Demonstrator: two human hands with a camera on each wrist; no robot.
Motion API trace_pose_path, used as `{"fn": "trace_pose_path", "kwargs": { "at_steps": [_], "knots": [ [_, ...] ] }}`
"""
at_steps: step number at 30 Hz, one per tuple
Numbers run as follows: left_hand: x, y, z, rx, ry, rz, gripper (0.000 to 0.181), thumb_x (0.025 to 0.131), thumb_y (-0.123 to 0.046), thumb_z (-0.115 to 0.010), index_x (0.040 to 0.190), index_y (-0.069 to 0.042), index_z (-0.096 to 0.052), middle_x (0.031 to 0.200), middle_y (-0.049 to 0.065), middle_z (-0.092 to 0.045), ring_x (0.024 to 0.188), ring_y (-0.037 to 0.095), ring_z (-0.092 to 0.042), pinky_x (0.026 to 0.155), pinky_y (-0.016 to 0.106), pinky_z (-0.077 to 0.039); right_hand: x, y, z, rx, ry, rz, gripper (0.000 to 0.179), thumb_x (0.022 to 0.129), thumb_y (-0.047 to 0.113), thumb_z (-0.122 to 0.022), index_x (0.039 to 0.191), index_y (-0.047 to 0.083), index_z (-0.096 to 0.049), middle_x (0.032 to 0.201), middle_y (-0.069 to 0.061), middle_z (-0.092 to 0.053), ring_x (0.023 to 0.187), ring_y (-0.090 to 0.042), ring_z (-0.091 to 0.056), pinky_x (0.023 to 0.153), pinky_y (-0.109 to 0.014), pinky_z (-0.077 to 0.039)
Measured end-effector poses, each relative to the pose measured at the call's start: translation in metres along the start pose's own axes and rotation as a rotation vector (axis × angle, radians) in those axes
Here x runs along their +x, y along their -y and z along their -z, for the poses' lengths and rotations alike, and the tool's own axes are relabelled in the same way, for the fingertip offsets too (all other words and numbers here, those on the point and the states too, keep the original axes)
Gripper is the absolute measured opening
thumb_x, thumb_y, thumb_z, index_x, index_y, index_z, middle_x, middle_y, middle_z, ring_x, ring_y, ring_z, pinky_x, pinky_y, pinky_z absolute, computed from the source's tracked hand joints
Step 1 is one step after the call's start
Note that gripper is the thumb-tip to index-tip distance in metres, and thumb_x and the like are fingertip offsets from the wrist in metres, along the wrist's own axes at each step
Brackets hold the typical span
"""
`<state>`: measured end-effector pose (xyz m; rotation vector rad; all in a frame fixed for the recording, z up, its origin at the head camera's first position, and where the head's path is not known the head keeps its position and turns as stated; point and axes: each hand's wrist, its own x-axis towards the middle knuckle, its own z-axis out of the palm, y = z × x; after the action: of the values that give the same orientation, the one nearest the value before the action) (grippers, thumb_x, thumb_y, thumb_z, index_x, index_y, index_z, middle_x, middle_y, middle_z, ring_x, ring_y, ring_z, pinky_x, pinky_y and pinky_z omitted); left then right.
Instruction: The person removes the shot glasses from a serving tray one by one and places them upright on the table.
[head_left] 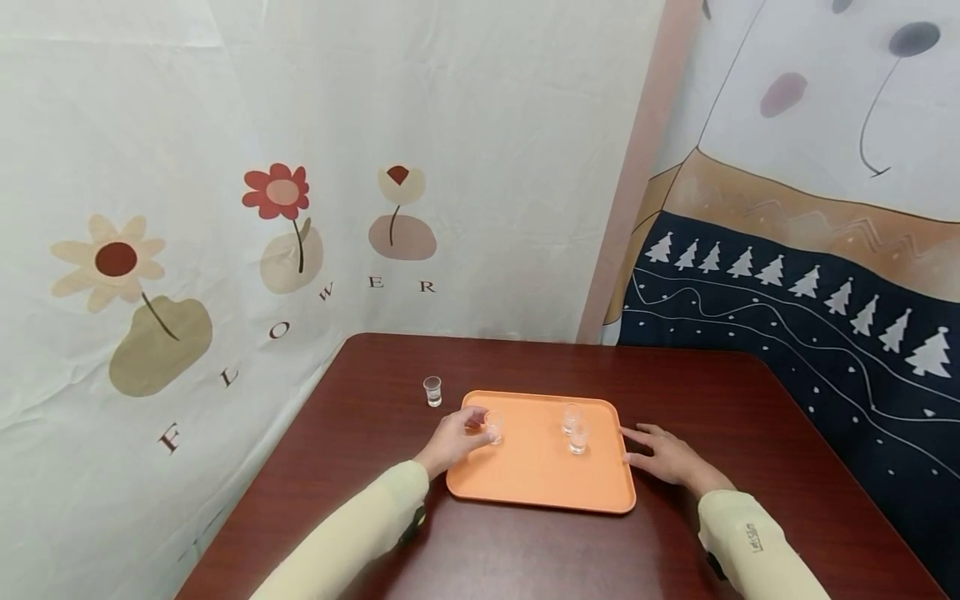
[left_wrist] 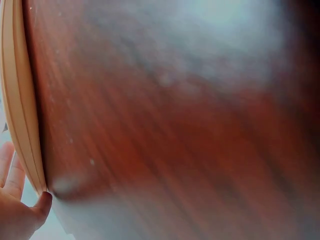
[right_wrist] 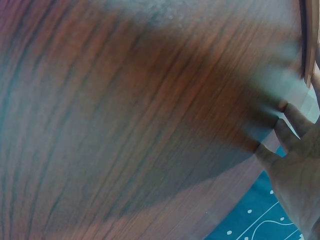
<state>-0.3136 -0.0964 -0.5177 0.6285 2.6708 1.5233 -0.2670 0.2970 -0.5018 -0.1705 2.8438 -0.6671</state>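
In the head view, a small clear shot glass (head_left: 495,429) stands near the left side of an orange tray (head_left: 525,477). My left hand (head_left: 455,436) reaches over the tray's left rim and pinches this glass between thumb and fingers. Two more shot glasses, the rear one (head_left: 571,417) and the front one (head_left: 577,440), stand close together on the tray's right half. My right hand (head_left: 666,456) lies at the right rim with fingers spread, the fingertips right at the edge. Both hands also show in their wrist views, the left (left_wrist: 20,210) and the right (right_wrist: 295,170); the glasses do not.
Another shot glass (head_left: 432,392) stands on the dark red-brown table (head_left: 480,550), just off the tray's back left corner. Patterned cloths hang around the table: a white one (head_left: 510,167) with flowers behind, a navy one (head_left: 750,308) with trees at right.
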Motion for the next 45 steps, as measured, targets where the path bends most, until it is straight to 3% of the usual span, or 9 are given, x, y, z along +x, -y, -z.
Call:
{"fn": "trace_pose_path", "kwargs": {
  "at_steps": [12,24,29,36,45],
  "knots": [
    [0.003,-0.003,-0.002,0.013,-0.005,-0.02,0.023,0.089,-0.014,-0.076,0.106,-0.002,-0.068,0.095,0.003,-0.069,0.088,0.021,-0.064,0.076,0.03,-0.052,0.003,-0.004,-0.002,-0.005,-0.001,0.006,0.069,0.093,0.05,-0.064,0.149,0.014,-0.047,0.149,-0.031,-0.034,0.133,-0.056,-0.033,0.099,-0.074,-0.03],
    [0.001,-0.004,0.003,0.031,-0.026,-0.011,0.02,0.089,-0.015,-0.075,0.104,-0.004,-0.068,0.092,0.002,-0.068,0.087,0.02,-0.065,0.071,0.028,-0.052,-0.001,-0.003,-0.003,0.009,0.004,-0.008,0.07,0.092,0.051,-0.065,0.149,0.014,-0.047,0.15,-0.031,-0.033,0.133,-0.056,-0.033,0.099,-0.074,-0.03],
    [0.002,-0.004,0.01,0.053,-0.07,0.009,0.017,0.089,-0.017,-0.076,0.101,-0.009,-0.067,0.091,-0.001,-0.068,0.088,0.018,-0.064,0.073,0.03,-0.051,0.0,-0.004,-0.002,0.011,0.002,-0.008,0.07,0.092,0.051,-0.064,0.149,0.014,-0.047,0.15,-0.031,-0.033,0.133,-0.056,-0.032,0.099,-0.075,-0.029],
    [0.001,-0.001,0.025,0.036,-0.112,0.05,0.019,0.089,-0.016,-0.076,0.104,-0.007,-0.067,0.099,0.002,-0.069,0.092,0.019,-0.065,0.082,0.037,-0.054,0.002,-0.004,-0.001,0.009,0.005,-0.014,0.072,0.091,0.055,-0.064,0.149,0.016,-0.046,0.15,-0.031,-0.033,0.133,-0.056,-0.032,0.099,-0.075,-0.029],
    [-0.005,0.008,0.048,0.089,-0.164,0.072,0.024,0.088,-0.022,-0.077,0.107,-0.008,-0.07,0.099,0.001,-0.07,0.093,0.019,-0.066,0.086,0.04,-0.053,0.001,-0.003,-0.001,0.0,0.005,-0.006,0.071,0.092,0.053,-0.064,0.149,0.015,-0.046,0.15,-0.031,-0.033,0.133,-0.056,-0.032,0.099,-0.075,-0.029]
  ]
}}
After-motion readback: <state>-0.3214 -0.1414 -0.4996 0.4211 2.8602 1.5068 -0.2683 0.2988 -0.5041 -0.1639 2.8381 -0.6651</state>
